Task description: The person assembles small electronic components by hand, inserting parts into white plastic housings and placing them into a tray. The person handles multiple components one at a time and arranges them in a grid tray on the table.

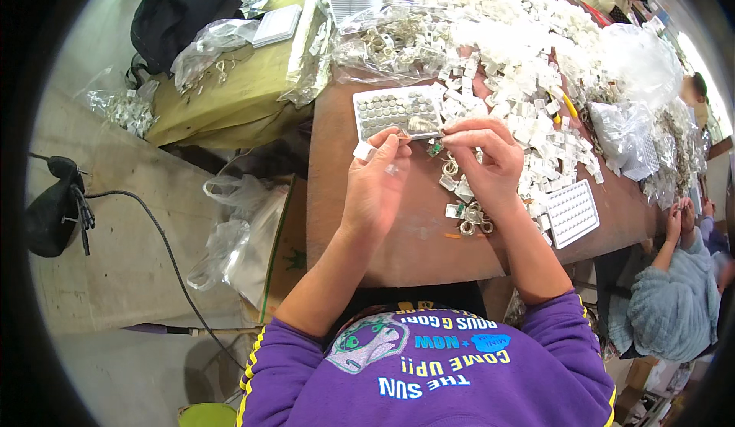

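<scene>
Left hand (377, 190) pinches a small white plastic piece (364, 151) between thumb and fingers, over the brown tabletop (337, 236); right hand (490, 163) narrows its fingertips nearby, whether on anything I cannot tell; beyond, a white tray (357, 117) holds silvery button cells (387, 109); white plastic casings (528, 83) heap rightward.

Whether the right hand (490, 163) pinches anything is too small to tell, the left hand (375, 190) partly hides its white plastic piece (364, 151), heaped white parts (528, 67) bury much of the bench (333, 197), and the view's edge crops the co-worker in fluffy light blue (670, 304) (likewise the purple sweatshirt (490, 396)).
</scene>
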The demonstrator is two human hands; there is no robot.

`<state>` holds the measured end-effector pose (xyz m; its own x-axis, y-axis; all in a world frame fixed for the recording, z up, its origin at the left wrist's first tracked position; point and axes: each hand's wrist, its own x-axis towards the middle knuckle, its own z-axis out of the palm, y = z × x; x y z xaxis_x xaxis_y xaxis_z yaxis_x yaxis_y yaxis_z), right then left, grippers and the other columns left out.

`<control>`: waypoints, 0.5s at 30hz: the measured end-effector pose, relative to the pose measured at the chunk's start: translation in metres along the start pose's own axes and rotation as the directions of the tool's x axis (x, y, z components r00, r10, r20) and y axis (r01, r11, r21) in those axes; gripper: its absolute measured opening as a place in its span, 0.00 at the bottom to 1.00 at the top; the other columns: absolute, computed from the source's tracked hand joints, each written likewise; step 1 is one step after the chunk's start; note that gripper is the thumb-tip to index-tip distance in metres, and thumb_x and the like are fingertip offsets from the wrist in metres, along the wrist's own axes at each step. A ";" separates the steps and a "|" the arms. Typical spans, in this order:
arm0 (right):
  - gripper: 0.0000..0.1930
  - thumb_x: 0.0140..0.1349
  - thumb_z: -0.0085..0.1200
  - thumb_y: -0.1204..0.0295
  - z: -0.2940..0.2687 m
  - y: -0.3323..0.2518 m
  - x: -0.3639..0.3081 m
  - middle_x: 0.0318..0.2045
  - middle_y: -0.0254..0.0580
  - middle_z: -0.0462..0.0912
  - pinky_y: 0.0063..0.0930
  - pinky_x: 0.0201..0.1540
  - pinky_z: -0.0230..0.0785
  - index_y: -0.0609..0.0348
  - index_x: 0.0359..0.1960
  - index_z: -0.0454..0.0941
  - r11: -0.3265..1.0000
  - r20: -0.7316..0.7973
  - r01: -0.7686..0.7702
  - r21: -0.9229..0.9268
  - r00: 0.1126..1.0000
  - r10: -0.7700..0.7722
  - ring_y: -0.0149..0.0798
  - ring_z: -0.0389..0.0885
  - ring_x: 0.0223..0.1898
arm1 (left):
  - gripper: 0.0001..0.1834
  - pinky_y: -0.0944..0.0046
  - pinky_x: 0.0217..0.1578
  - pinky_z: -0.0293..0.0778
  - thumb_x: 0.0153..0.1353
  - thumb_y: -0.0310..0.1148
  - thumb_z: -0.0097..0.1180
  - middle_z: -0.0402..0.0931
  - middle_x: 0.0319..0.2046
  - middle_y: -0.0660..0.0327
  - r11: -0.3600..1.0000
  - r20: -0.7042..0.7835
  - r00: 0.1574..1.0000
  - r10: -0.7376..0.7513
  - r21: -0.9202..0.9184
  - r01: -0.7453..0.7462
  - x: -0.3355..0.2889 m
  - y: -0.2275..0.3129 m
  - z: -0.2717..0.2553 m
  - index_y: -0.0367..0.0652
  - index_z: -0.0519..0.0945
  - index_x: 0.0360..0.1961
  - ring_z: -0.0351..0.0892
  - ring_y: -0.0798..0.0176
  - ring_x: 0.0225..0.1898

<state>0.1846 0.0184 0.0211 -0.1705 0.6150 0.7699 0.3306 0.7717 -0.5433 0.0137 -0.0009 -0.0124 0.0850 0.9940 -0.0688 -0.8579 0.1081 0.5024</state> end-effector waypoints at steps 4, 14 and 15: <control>0.09 0.50 0.58 0.88 -0.002 0.005 0.001 0.35 0.41 0.83 0.24 0.39 0.74 0.60 0.29 0.82 0.912 0.122 -0.151 0.382 0.986 0.112 0.32 0.81 0.39 | 0.09 0.71 0.43 0.73 0.65 0.23 0.52 0.77 0.41 0.59 0.980 -0.081 0.980 0.183 0.093 -0.175 -0.003 0.002 0.006 0.40 0.75 0.47 0.76 0.67 0.40; 0.07 0.61 0.49 0.77 0.003 0.004 0.002 0.45 0.44 0.75 0.35 0.54 0.68 0.61 0.40 0.75 0.252 0.383 -0.547 0.798 0.783 0.490 0.39 0.76 0.50 | 0.16 0.72 0.44 0.72 0.58 0.19 0.58 0.80 0.37 0.61 0.624 0.154 0.861 0.485 0.628 -0.464 -0.012 0.006 0.012 0.40 0.78 0.48 0.75 0.72 0.39; 0.07 0.61 0.49 0.77 0.003 0.003 0.004 0.46 0.45 0.75 0.37 0.56 0.67 0.62 0.41 0.74 0.253 0.368 -0.567 0.784 0.753 0.546 0.39 0.76 0.51 | 0.15 0.72 0.43 0.72 0.58 0.20 0.58 0.80 0.37 0.62 0.580 0.163 0.849 0.502 0.665 -0.470 -0.013 0.005 0.012 0.40 0.79 0.48 0.76 0.72 0.39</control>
<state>0.1822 0.0231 0.0215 -0.2892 0.9439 0.1594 -0.5473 -0.0264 -0.8365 0.0141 -0.0126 0.0010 -0.2761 0.9012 0.3341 -0.2005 -0.3940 0.8970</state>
